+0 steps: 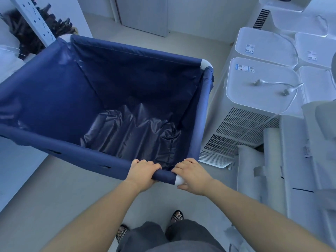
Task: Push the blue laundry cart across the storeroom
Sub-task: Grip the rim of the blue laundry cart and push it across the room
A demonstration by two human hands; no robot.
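Dim, cool blue cast over whole frame; soft even light, no hard shadows. Inside of cart (127, 84) goes near black at far wall, faint sheen on crumpled liner at bottom. White units (261, 84) at right look washed out. Wide-angle bend at edges. Top-left shelf post (34, 19) smeared w/ motion blur; hands (143, 172) sharp.

White appliances (261, 84) close beside cart (54, 99).
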